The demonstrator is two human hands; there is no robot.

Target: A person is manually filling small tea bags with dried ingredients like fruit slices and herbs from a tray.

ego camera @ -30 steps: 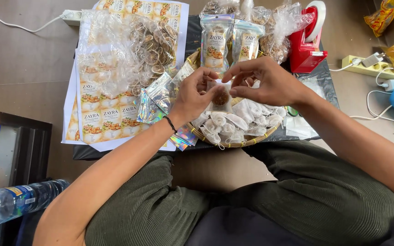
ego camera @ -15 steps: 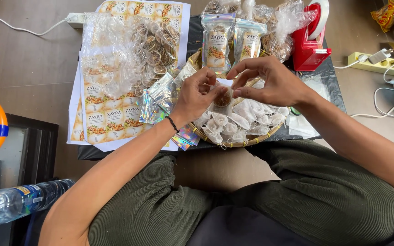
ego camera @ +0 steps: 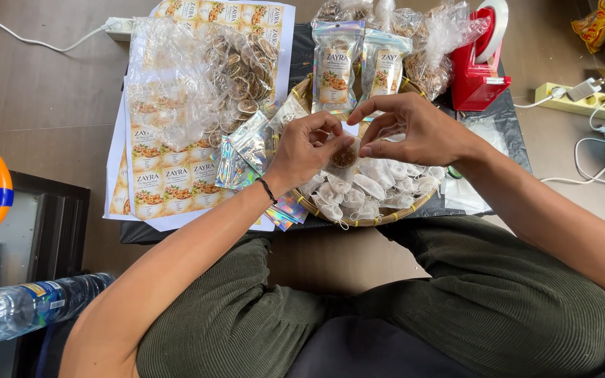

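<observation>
Left hand and right hand meet above the woven basket of white sachets, both pinching one small sachet, apparently holding brown filling. Labelled pouches stand behind on the tabletop.

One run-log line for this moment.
left hand + right hand: pinch small filled sachet | above woven tray of sachets

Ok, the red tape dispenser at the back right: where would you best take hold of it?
Probably by the red tape dispenser's solid lower body, gripped across its flat sides from above and the near side. It stands upright with the tape roll on top, and plastic bags crowd its left. Both hands are busy at the basket.
</observation>
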